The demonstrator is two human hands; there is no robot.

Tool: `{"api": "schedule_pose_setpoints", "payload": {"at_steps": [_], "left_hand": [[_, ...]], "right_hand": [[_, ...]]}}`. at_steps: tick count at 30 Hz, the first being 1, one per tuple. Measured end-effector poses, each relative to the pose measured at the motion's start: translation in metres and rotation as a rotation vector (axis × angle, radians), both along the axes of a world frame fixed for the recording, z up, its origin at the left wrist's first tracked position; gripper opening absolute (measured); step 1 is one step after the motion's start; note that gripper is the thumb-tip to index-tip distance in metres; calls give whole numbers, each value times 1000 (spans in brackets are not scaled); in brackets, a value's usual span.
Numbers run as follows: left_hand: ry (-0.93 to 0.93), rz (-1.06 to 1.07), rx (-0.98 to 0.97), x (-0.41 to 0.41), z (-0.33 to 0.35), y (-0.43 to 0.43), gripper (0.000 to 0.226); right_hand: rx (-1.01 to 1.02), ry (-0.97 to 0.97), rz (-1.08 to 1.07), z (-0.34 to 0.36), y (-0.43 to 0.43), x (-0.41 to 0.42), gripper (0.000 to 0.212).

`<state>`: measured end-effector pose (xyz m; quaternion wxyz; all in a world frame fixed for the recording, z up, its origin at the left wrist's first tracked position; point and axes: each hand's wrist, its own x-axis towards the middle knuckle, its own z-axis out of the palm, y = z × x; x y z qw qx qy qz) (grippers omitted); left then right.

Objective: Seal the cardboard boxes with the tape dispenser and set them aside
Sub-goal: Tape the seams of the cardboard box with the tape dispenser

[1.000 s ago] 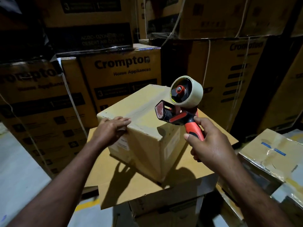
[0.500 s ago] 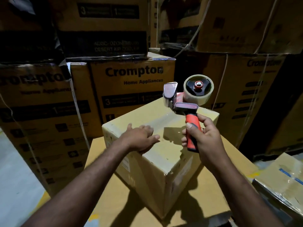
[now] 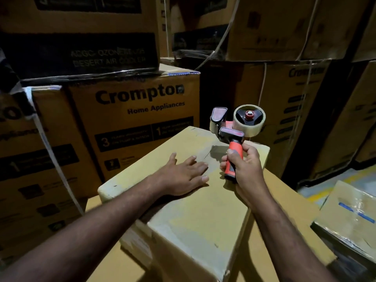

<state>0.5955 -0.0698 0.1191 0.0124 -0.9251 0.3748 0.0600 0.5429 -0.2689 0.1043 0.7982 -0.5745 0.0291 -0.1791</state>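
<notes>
Moved since a second ago: my left hand (image 3: 183,176) has left the box's side edge and now lies flat on its top, fingers straight and spread. Nearest me, at lower centre, the cardboard box (image 3: 193,218) sits on a bigger carton (image 3: 299,208). Right of centre, my right hand (image 3: 244,171) has its fingers wrapped round the orange handle of the tape dispenser (image 3: 234,127), held above the box's far corner. Behind, printed cartons (image 3: 134,110) are stacked high.

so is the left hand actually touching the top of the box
Touching. The head view shows the left hand lying flat, fingers spread, on the top of the cardboard box, with no gap visible under the palm.
</notes>
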Motion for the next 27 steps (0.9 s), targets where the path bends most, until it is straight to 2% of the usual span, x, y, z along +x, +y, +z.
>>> {"api": "schedule_pose_setpoints", "payload": {"at_steps": [6,12,16,19,23,25,27], "left_hand": [[17,22,-70,69,-6,-46,62],[-49,35,40,123,1,-96,47],[-36,105,16,141,15,-124,55],[-69,152,12,151,16,-136,63],[-51,173,-111,156,7,-145,53],[1,161,-184,160,1,-141,46],[32,170,-199,164,-1,-132,52]], "right_hand": [[-18,9,0,-2,-6,3,47],[-77,36,-21,-3,-6,-2,43],[-64,37,-69,-2,-10,-4,39],[-59,68,-97,-5,-11,-2,45],[37,31,-124,0,-12,1,41],[187,-21,-194,3,-9,1,33],[297,-66,-316,5,-5,2,27]]}}
